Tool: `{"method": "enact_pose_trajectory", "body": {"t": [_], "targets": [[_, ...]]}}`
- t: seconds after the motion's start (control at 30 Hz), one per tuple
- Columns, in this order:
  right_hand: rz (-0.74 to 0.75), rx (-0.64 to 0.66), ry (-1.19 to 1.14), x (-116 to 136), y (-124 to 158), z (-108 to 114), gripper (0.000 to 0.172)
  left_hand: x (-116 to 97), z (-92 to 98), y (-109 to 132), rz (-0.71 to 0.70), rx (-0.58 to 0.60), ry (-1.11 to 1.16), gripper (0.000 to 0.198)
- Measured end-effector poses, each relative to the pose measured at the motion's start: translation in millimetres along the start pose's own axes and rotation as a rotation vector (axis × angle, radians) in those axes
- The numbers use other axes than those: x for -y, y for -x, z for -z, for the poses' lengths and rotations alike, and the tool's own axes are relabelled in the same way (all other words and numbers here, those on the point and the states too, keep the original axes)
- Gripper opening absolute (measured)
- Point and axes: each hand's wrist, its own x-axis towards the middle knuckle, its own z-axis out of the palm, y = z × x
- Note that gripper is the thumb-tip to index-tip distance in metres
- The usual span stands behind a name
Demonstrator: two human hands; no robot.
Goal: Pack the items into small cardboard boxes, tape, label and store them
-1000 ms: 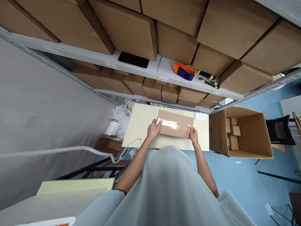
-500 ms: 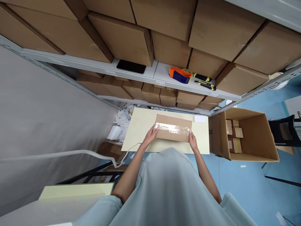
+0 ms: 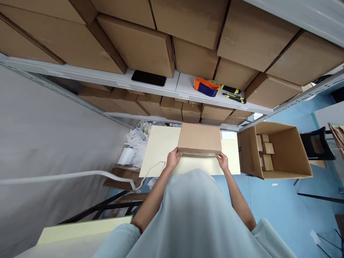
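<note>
The taped cardboard box has been tipped — a plain side is now shown on top. Its near corners are held by the left hand and right hand.

On the pale metal shelf there lie, before the big brown cartons, a black phone, an orange and dark blue object and two black-yellow cutters — while at the right stands a large open carton, with several small boxes inside, near a black chair.
</note>
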Motion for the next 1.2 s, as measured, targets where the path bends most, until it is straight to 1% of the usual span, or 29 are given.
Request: {"method": "enact_pose_trajectory", "body": {"t": [0.07,0.13,0.2,0.27,0.37,0.43,0.5,0.57,0.63,0.73,0.83,0.93,1.0,1.1,1.2], "targets": [[-0.017,-0.039,0.01,-8,3,-9,0.04,8,-6.8,5,0.015,0.02,0.002,0.029],[-0.033,-0.08,0.017,-12,6,-15,0.041,14,-10.4,9,0.014,0.042,0.014,0.032],[-0.045,-0.113,0.02,-12,9,-19,0.044,18,-10.6,13,-0.001,0.067,0.034,0.04],[-0.043,-0.132,0.015,-6,12,-19,0.051,19,-7.1,16,-0.032,0.073,0.092,0.049],[0.009,-0.153,0.001,14,19,-15,0.068,15,4.9,19,-0.109,0.019,0.232,0.06],[0.042,-0.199,0.001,33,24,-10,0.079,10,16.0,21,-0.189,-0.023,0.307,0.066],[0.051,-0.245,0.018,53,31,-6,0.086,5,27.0,22,-0.287,-0.04,0.368,0.071],[0.071,-0.24,0.039,72,37,-4,0.087,3,35.0,22,-0.377,-0.032,0.436,0.076],[0.114,-0.182,0.061,85,41,-5,0.083,2,37.9,20,-0.428,0.002,0.501,0.08],[0.157,-0.106,0.1,91,38,-10,0.079,3,32.1,13,-0.39,0.06,0.546,0.082],[0.144,-0.098,0.158,82,21,-14,0.074,4,19.6,1,-0.3,0.071,0.523,0.077],[0.108,-0.071,0.228,67,-10,-16,0.069,3,7.3,-13,-0.218,0.041,0.462,0.067],[0.068,-0.047,0.299,59,-33,-18,0.066,0,0.6,-22,-0.163,0.002,0.397,0.059],[-0.004,-0.008,0.442,49,-63,-21,0.064,-6,-7.6,-34,-0.108,-0.086,0.294,0.052],[-0.027,0.09,0.532,41,-84,-18,0.064,-12,-13.9,-42,-0.083,-0.153,0.22,0.049]]}}
